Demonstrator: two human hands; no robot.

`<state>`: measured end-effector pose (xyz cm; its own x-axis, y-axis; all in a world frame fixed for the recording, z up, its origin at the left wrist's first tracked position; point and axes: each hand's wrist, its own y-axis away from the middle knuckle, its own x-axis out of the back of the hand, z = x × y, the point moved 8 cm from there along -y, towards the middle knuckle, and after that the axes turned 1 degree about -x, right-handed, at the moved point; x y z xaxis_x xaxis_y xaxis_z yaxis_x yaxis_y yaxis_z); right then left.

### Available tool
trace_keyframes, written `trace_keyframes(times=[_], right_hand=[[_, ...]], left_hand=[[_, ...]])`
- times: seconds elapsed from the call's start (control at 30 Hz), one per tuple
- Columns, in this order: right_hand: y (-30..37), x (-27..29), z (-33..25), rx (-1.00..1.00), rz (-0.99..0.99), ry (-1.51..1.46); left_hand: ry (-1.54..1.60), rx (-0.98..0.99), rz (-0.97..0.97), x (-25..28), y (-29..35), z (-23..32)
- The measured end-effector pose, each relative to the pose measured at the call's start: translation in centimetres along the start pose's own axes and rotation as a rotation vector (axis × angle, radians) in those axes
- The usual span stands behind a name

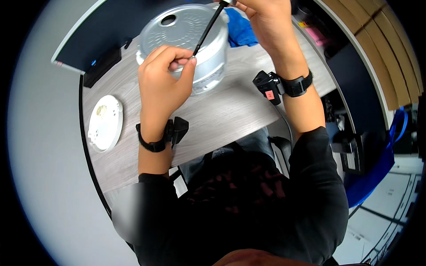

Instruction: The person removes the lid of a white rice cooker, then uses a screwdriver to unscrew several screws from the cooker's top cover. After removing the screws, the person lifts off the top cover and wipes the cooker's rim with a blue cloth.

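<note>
Black and slim, a rod-like tool (pixel 209 29) slants between the fingers: the right hand (pixel 268 17), partly cut off, grips its upper end, while the left hand (pixel 164 75) pinches thumb and forefinger together at its lower tip, on what I cannot tell. Just beyond stands a lidded silver pot (pixel 211 68) on the table (pixel 230 111), with a white disc (pixel 108 124) leftward.

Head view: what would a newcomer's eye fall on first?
Probably the big silver round appliance at top centre, a dark hole in its top. Then the slim black shaft crossing it, from the right grip down to the left grip. A white disc lies at left on the desk.
</note>
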<state>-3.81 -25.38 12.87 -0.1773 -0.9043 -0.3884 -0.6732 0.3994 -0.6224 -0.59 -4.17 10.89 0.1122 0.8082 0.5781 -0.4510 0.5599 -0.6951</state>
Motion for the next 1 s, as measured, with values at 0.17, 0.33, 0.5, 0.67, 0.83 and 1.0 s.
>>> trace_keyframes(times=[0.17,0.33,0.5,0.67,0.83,1.0], right_hand=[[3.5,6.1,-0.1,0.019,0.099,0.046],[9.5,12.7,-3.7,0.022,0.465,0.151],[13.8,20.4,-4.3,0.033,0.588,0.431],[16.3,23.4,-2.1,-0.156,0.669,0.390],[17.8,24.1,-2.2,-0.175,0.702,0.420],[18.7,25.4,-1.8,-0.196,0.719,0.390]], left_hand=[[-0.021,-0.097,-0.039,-3.4,1.2,2.9],[0.177,-0.092,-0.276,-9.7,2.0,3.7],[0.187,-0.196,-0.513,-18.9,0.6,3.9],[0.053,-0.119,-0.732,-28.9,-0.5,2.4],[-0.010,-0.022,-0.815,-33.4,-0.1,1.0],[-0.213,-0.215,-0.812,-34.8,-0.3,2.4]])
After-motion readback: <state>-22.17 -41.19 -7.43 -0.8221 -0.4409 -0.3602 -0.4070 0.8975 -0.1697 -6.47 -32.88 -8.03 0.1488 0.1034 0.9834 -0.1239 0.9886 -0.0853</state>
